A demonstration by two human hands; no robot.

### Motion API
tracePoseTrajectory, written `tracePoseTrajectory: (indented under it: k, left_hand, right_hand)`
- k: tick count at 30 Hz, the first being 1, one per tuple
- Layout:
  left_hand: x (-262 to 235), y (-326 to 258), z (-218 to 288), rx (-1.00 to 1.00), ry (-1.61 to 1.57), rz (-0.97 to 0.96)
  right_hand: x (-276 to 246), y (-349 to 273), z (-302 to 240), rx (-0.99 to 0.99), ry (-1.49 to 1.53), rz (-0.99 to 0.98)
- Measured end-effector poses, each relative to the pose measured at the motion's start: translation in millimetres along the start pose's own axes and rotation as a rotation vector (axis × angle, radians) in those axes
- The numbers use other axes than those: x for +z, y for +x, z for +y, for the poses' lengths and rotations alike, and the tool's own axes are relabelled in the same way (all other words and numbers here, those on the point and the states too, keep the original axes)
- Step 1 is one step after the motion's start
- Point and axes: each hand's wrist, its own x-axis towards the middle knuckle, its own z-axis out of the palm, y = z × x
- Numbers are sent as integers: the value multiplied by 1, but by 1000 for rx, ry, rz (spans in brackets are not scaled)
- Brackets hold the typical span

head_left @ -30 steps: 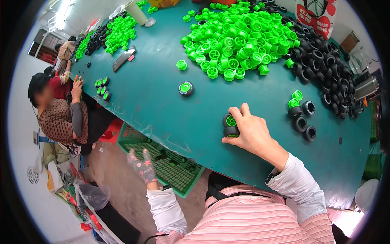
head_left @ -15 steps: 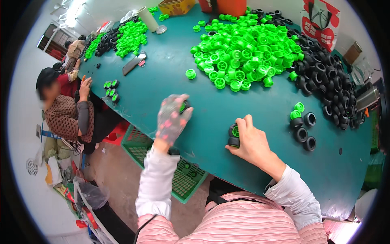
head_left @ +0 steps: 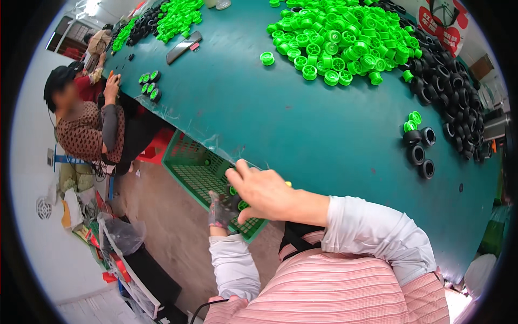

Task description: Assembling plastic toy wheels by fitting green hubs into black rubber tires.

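My left hand [head_left: 219, 213], in a grey patterned glove, is low beyond the table edge, over the green plastic crate [head_left: 183, 162]. It is blurred, and its grip is partly hidden. Beside it are small toy wheels [head_left: 243, 205] with green hubs and black tyres; whether they touch the glove or lie in the crate I cannot tell. My bare right hand [head_left: 264, 191] reaches across the table edge just above these wheels. Its thumb and fingers are spread apart. The right hand covers part of the crate.
A heap of green hubs [head_left: 345, 40] and a pile of black tyres [head_left: 448, 81] lie across the table [head_left: 324, 129]. Loose tyres [head_left: 416, 155] are at the right. Assembled wheels [head_left: 155, 94] and a phone [head_left: 183, 47] lie left, near a seated person [head_left: 86, 129].
Both hands have left the tabletop and moved down to the crate at the table edge. The right hand, which held wheels on the table, has swung left with its fingers spread. The view has tilted down.
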Motion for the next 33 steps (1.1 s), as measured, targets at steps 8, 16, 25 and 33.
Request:
tracePoseTrajectory:
  k: [8, 16, 25, 33]
  left_hand:
    - [56, 3, -16, 25, -119, -34]
    - [30, -16, 72, 369, -303, 364]
    - [100, -154, 338, 1310, 29, -50]
    - [199, -121, 421, 1394, 670, 63]
  right_hand:
    - [-40, -42, 13, 205, 39, 219]
    - [-122, -206, 69, 669, -308, 658]
    - [-131, -270, 107, 941, -570, 576]
    - [-136, -293, 115, 989, -397, 723]
